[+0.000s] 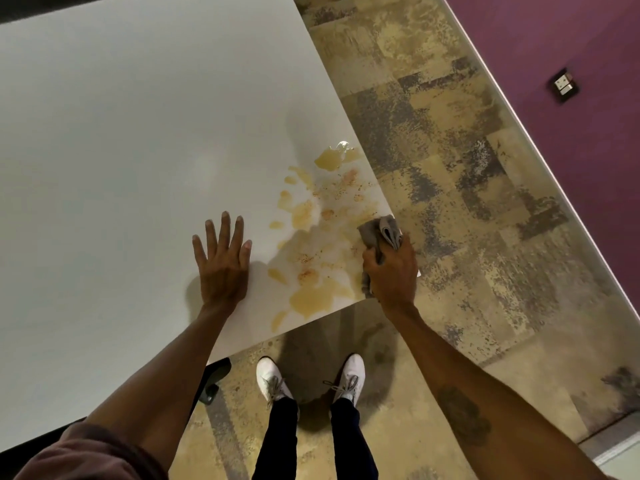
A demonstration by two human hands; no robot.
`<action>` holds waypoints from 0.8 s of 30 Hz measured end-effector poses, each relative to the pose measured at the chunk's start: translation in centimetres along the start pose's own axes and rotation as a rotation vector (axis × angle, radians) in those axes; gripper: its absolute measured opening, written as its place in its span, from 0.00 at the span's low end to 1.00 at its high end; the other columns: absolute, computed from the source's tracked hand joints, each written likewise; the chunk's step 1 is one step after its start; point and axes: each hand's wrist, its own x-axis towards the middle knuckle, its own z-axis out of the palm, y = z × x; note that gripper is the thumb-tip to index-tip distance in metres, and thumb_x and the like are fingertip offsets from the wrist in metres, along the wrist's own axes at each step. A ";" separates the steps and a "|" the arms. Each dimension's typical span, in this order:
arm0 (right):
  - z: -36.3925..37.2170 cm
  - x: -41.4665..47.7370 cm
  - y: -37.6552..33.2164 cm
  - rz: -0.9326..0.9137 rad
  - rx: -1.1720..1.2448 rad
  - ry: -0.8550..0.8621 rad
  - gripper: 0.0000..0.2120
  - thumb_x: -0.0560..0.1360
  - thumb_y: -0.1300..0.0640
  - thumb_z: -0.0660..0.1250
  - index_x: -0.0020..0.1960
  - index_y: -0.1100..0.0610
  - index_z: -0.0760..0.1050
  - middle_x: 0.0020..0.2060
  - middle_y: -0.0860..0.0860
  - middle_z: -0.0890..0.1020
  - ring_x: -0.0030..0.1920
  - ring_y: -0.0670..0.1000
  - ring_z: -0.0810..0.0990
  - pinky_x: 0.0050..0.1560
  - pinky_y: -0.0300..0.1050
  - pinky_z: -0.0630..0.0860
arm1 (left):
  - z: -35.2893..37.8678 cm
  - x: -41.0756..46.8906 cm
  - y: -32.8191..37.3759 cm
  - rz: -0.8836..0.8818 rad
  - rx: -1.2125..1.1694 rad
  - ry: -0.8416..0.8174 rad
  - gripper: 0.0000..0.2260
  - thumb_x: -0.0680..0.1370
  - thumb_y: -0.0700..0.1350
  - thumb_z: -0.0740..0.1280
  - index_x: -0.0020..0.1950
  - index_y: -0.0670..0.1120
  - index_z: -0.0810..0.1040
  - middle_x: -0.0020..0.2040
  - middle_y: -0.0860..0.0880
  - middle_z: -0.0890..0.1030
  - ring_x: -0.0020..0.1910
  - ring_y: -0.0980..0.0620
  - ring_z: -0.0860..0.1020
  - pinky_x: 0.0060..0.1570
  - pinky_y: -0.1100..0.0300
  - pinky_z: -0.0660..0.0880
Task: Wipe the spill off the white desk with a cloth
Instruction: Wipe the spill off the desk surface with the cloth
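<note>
A yellowish-brown spill [322, 237] lies in puddles and smears over the near right corner of the white desk [138, 133]. My right hand [391, 271] grips a bunched grey cloth [379, 233] at the desk's right edge, on the spill's right side. My left hand [223, 265] rests flat on the desk, fingers spread, just left of the spill and holding nothing. Part of the cloth is hidden under my right hand.
The desk's corner ends just beside my right hand. Patterned tan and grey carpet [467, 202] runs to the right and below. My white shoes [311, 379] stand at the desk's near edge. A purple wall [571, 46] with a socket [563, 85] is far right.
</note>
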 end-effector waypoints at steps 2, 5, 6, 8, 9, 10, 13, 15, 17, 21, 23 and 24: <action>1.0 -0.3 0.3 0.044 0.055 0.119 0.09 0.76 0.60 0.66 0.53 0.64 0.80 0.49 0.62 0.77 0.48 0.54 0.69 0.52 0.54 0.75 | -0.1 0.3 0.1 0.001 0.010 -0.010 0.24 0.87 0.53 0.48 0.83 0.49 0.57 0.83 0.45 0.57 0.82 0.38 0.56 0.78 0.36 0.54; 2.2 0.4 0.7 0.072 0.086 0.215 0.13 0.75 0.55 0.63 0.51 0.61 0.82 0.47 0.61 0.78 0.48 0.61 0.73 0.51 0.55 0.73 | -0.4 0.4 0.3 -0.011 0.007 -0.029 0.25 0.86 0.53 0.47 0.83 0.49 0.56 0.83 0.45 0.56 0.82 0.38 0.54 0.78 0.36 0.53; 2.3 0.7 0.7 0.079 0.098 0.232 0.14 0.75 0.55 0.62 0.51 0.61 0.83 0.47 0.61 0.78 0.48 0.62 0.73 0.51 0.55 0.72 | -0.5 0.5 0.4 -0.018 0.000 -0.032 0.25 0.86 0.53 0.47 0.83 0.49 0.55 0.83 0.45 0.56 0.82 0.39 0.54 0.79 0.36 0.52; 2.4 0.7 0.6 0.078 0.118 0.245 0.16 0.75 0.54 0.61 0.52 0.61 0.83 0.49 0.62 0.78 0.50 0.64 0.73 0.53 0.53 0.71 | -0.5 0.5 0.4 -0.024 -0.003 -0.040 0.25 0.86 0.53 0.47 0.83 0.49 0.54 0.84 0.46 0.54 0.83 0.40 0.52 0.79 0.37 0.50; 2.5 0.5 0.6 0.080 0.125 0.234 0.16 0.75 0.53 0.60 0.53 0.61 0.83 0.52 0.62 0.78 0.52 0.65 0.73 0.55 0.53 0.71 | -0.5 0.4 0.3 -0.025 0.003 -0.040 0.25 0.86 0.53 0.47 0.83 0.50 0.53 0.84 0.47 0.54 0.83 0.40 0.51 0.79 0.37 0.50; 2.5 0.5 0.4 0.092 0.133 0.205 0.17 0.75 0.53 0.60 0.54 0.60 0.82 0.56 0.62 0.77 0.55 0.65 0.72 0.59 0.52 0.71 | -0.5 0.4 0.3 -0.026 0.010 -0.038 0.25 0.86 0.53 0.47 0.83 0.50 0.53 0.84 0.47 0.54 0.83 0.41 0.51 0.79 0.38 0.50; 2.6 0.8 0.4 0.096 0.079 0.092 0.21 0.76 0.50 0.59 0.65 0.57 0.77 0.68 0.60 0.70 0.68 0.64 0.67 0.70 0.52 0.67 | -0.4 0.4 0.1 -0.019 0.003 -0.014 0.24 0.86 0.53 0.49 0.83 0.50 0.56 0.83 0.47 0.56 0.82 0.40 0.54 0.79 0.37 0.52; 2.4 0.9 0.7 0.036 0.065 0.043 0.23 0.77 0.49 0.63 0.70 0.57 0.72 0.70 0.58 0.67 0.72 0.61 0.65 0.74 0.54 0.65 | -0.2 0.4 0.0 -0.015 -0.010 0.016 0.24 0.86 0.53 0.50 0.82 0.50 0.59 0.83 0.47 0.59 0.82 0.40 0.56 0.79 0.38 0.53; 2.2 0.9 0.9 0.045 0.145 0.022 0.29 0.76 0.47 0.66 0.74 0.57 0.65 0.70 0.55 0.68 0.72 0.56 0.67 0.75 0.45 0.63 | 0.1 0.3 -0.1 -0.008 -0.012 0.056 0.23 0.87 0.53 0.51 0.82 0.50 0.61 0.82 0.47 0.60 0.82 0.41 0.58 0.78 0.38 0.54; 2.0 -0.1 0.6 0.118 0.247 0.103 0.28 0.77 0.54 0.67 0.74 0.53 0.64 0.70 0.56 0.71 0.71 0.55 0.69 0.72 0.46 0.67 | 0.5 0.1 -0.2 0.016 -0.020 0.119 0.22 0.87 0.52 0.53 0.82 0.50 0.62 0.82 0.47 0.61 0.82 0.41 0.58 0.79 0.39 0.55; 1.9 -0.9 0.4 0.172 0.251 0.188 0.26 0.77 0.57 0.67 0.74 0.57 0.67 0.69 0.56 0.72 0.69 0.56 0.71 0.70 0.48 0.70 | 0.5 0.1 -0.2 0.013 -0.017 0.119 0.22 0.87 0.52 0.53 0.82 0.50 0.61 0.82 0.47 0.60 0.82 0.41 0.57 0.79 0.39 0.54; 2.0 -1.3 0.3 0.182 0.231 0.231 0.24 0.77 0.57 0.66 0.72 0.57 0.69 0.68 0.56 0.73 0.67 0.57 0.73 0.68 0.50 0.72 | 0.5 0.1 -0.1 0.011 -0.006 0.120 0.22 0.87 0.52 0.52 0.82 0.50 0.61 0.82 0.47 0.61 0.82 0.41 0.57 0.79 0.39 0.54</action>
